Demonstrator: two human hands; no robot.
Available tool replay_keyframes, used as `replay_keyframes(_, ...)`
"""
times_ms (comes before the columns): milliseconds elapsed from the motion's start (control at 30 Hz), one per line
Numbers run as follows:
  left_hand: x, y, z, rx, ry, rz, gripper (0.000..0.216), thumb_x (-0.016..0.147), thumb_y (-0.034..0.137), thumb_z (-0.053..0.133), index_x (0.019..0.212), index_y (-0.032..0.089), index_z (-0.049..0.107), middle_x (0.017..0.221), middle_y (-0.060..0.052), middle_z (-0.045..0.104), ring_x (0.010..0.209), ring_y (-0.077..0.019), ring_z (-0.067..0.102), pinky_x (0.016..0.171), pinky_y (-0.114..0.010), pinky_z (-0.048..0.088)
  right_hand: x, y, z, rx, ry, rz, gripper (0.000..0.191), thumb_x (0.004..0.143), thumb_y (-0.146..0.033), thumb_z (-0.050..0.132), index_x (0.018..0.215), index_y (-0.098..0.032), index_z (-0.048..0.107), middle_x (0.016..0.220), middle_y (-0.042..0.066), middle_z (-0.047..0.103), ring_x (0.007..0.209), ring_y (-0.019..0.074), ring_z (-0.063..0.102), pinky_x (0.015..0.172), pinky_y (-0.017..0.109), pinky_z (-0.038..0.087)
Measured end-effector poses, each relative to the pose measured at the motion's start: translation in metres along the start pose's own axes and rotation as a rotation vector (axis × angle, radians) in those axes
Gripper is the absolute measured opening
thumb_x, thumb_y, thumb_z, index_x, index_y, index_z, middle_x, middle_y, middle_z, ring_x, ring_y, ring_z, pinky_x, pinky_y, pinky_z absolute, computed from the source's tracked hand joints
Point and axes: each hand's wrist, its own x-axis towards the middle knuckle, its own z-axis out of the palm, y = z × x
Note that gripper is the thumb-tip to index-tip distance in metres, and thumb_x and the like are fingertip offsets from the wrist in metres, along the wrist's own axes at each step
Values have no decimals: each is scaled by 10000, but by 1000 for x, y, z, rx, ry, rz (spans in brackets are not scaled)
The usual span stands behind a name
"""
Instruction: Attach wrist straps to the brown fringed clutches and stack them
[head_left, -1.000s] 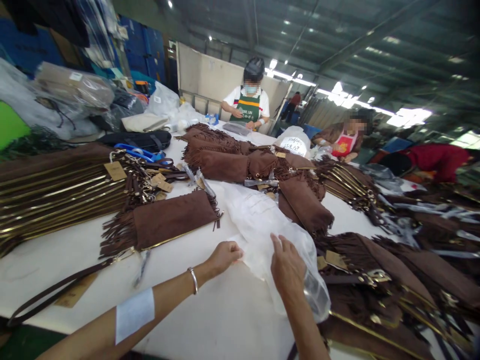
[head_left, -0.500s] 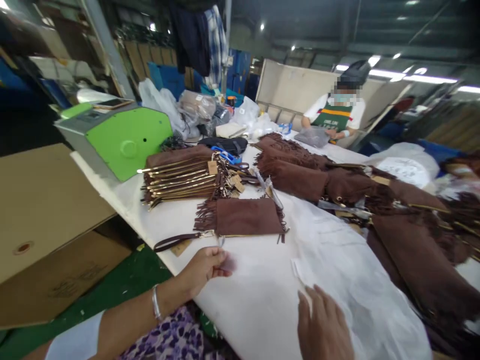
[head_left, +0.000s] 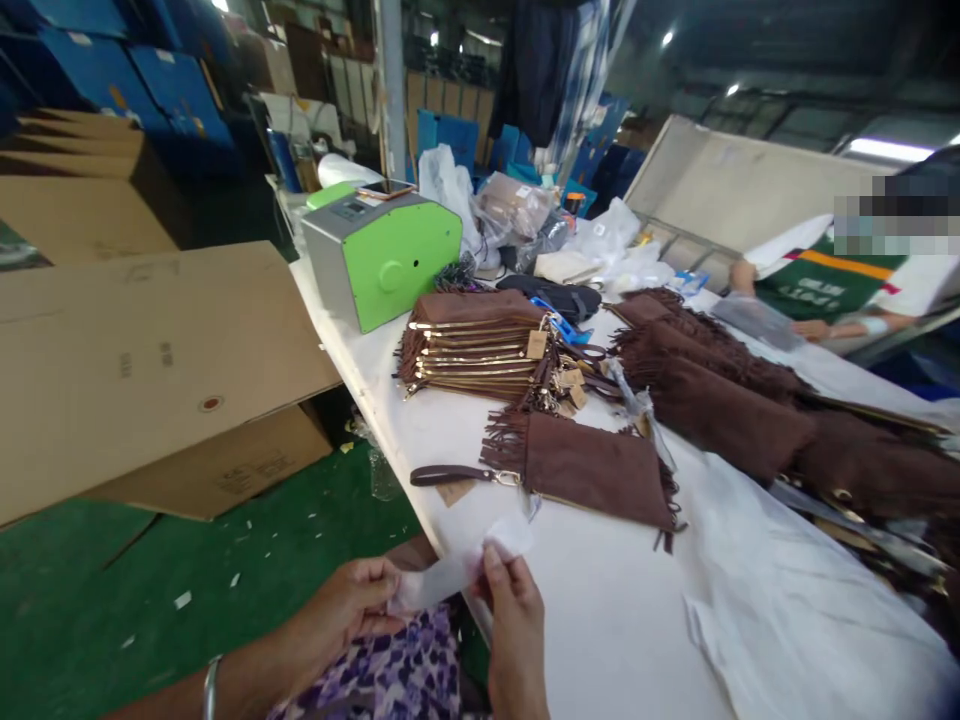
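Between my two hands stretches a strip of thin, whitish translucent material (head_left: pixel 442 582), blurred at its far end. My left hand (head_left: pixel 358 600) pinches one end, over the purple patterned cloth on my lap. My right hand (head_left: pixel 514 622) grips the other end by the table edge. Just beyond them lies a brown fringed pouch (head_left: pixel 592 468) on the white table (head_left: pixel 592 600), its wrist strap (head_left: pixel 454 473) pointing left and a tan tag (head_left: pixel 455 491) under the strap. Behind it is a stack of brown zip pouches (head_left: pixel 476 350) with gold zippers and tags.
A green and grey machine (head_left: pixel 382 250) stands at the table's far left, a phone (head_left: pixel 386 188) on top. More brown pouches (head_left: pixel 727 410) and a clear plastic sheet (head_left: pixel 787 560) cover the right. Cardboard boxes (head_left: pixel 150 370) stand left. A co-worker (head_left: pixel 840 270) handles a plastic bag across the table.
My view has swung left. My right hand has come from the plastic sheet to my left hand and taken hold of the strip's other end. Both hands are now nearer the table edge.
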Motion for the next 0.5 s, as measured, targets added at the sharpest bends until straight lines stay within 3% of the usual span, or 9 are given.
replay_keyframes(67,4,8,-15,57,49,18,517,582,498,865,917,145,691,966,-94,699,914,-233,648,832,-329,500,-3,11,14,-190,-72,-73,352,833,-516,639,850,-165,659,702,-8,610,644,131,527,594,221,439)
replay_keyframes(167,15,30,-15,116,48,131,634,607,582,820,1055,152,692,1063,-104,694,982,-230,637,822,-283,472,-11,23,38,-379,-165,-145,352,863,-492,595,721,-169,602,625,-27,558,608,125,481,571,215,400)
replay_keyframes(300,34,42,-1,96,-94,109,568,565,556,846,870,98,704,805,-97,699,697,-192,628,655,-267,454,-19,28,55,-513,-269,-204,291,900,-437,552,884,-163,653,752,3,649,690,152,556,610,223,429)
replay_keyframes(400,43,37,-2,67,-4,138,449,595,494,838,748,109,663,652,-42,642,556,-137,547,557,-238,398,-11,17,51,-645,-397,-207,272,931,-382,499,945,-170,669,768,7,674,694,167,602,607,231,444)
replay_keyframes(500,44,39,-12,49,58,172,421,631,486,812,747,121,638,666,-24,635,572,-124,539,581,-229,403,15,-9,48,-905,-301,-400,270,955,-335,451,1006,-189,672,872,44,703,799,204,637,711,279,481)
